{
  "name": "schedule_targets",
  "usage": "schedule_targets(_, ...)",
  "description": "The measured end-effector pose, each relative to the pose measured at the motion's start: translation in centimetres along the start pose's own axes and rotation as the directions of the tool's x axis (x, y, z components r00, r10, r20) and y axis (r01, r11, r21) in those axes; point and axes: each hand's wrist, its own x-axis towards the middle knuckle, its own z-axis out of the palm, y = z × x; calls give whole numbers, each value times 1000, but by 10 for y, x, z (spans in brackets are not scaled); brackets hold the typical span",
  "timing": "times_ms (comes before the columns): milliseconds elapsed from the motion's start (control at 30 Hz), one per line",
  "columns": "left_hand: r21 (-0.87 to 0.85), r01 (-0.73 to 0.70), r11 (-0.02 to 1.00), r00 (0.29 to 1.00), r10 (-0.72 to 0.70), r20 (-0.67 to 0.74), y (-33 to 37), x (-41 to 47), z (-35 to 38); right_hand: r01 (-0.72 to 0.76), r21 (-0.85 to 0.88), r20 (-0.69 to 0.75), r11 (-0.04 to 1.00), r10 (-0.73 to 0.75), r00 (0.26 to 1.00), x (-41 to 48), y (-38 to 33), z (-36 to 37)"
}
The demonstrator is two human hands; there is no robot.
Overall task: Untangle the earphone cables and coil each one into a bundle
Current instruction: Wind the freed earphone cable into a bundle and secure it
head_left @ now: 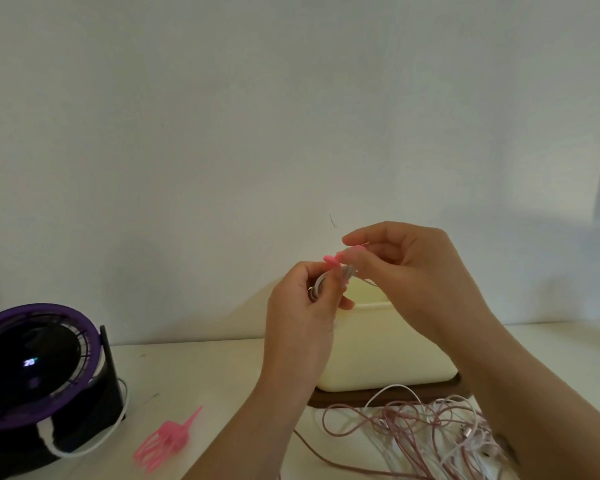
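My left hand [300,318] is raised above the table and grips a small coiled white earphone bundle [317,289]. My right hand [409,271] pinches a pink tie [332,259] at the top of that bundle, with a thin strand running from its fingers. On the table at the lower right lies a tangled heap of pink and white earphone cables [426,434]; both forearms pass over part of it.
A cream box [381,348] on a dark wooden base stands behind the hands. A purple and black fan [39,375] with a white cable sits at the left. A bunch of pink ties [167,441] lies on the white table [194,375]. A plain wall is behind.
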Motion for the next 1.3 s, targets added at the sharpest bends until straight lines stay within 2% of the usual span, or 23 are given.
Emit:
schedule_targets(133, -108, 83, 991, 993, -91, -70, 2, 4, -2, -2, 75, 11, 997, 1, 1000, -2, -1, 6)
schedule_targets(167, -148, 123, 981, 988, -134, -73, 3, 4, -3, 18, 46, 6, 999, -18, 1000, -2, 0, 6)
schedule_targets(233, -233, 218, 948, 971, -235, -48, 4, 4, -2, 153, -207, -6, 966, -158, 987, -5, 2, 10)
schedule_targets(300, -333, 313, 889, 945, -326, 19, 7, 2, -1, 327, -503, 41, 800, -357, 933, -8, 3, 17)
schedule_targets(367, -448, 403, 798, 908, -409, 88, 9, 5, -3, 427, -583, 65, 691, -484, 872, -12, 6, 24)
schedule_targets(400, -522, 439, 731, 887, -446, 120, 9, 8, -7, 455, -563, 58, 690, -517, 854, -12, 9, 26)
schedule_targets(467, -677, 468, 568, 854, -489, 179, 9, 16, -15, 458, -446, 21, 769, -503, 864, -12, 11, 29)
schedule_targets(533, -748, 480, 459, 836, -498, 231, 10, 21, -21, 351, -219, -23, 910, -364, 931, -11, 11, 28)
schedule_targets(600, -741, 518, 426, 828, -467, 311, 12, 22, -22, 166, 49, 1, 985, -166, 986, -9, 8, 24)
schedule_targets(667, -713, 556, 428, 822, -411, 394, 13, 21, -23, 62, 173, 21, 983, -66, 998, -5, 8, 17)
schedule_targets(833, -651, 649, 392, 758, -268, 595, 6, 22, -35, 42, 212, 143, 976, -74, 987, 0, 1, 3)
schedule_targets(1000, -550, 758, 352, 610, -82, 788, 3, 19, -43, 86, 207, 264, 975, -140, 954, -1, -5, -1)
schedule_targets(1100, -477, 814, 331, 528, -81, 845, 0, 19, -47, 36, 246, 345, 969, -122, 931, -1, -7, -4)
schedule_targets(1200, -442, 848, 293, 475, -48, 879, 0, 18, -44, 4, 247, 353, 969, -94, 931, -2, -8, -5)
schedule_targets(1233, -431, 856, 287, 467, -70, 881, 3, 18, -42, -1, 239, 331, 971, -80, 940, -2, -8, -6)
schedule_targets(1267, -437, 846, 306, 492, -130, 861, 4, 18, -41, -8, 234, 297, 972, -64, 953, -2, -8, -6)
schedule_targets(1300, -459, 806, 373, 557, -218, 802, 6, 19, -38, -15, 227, 253, 974, -44, 966, -1, -8, -7)
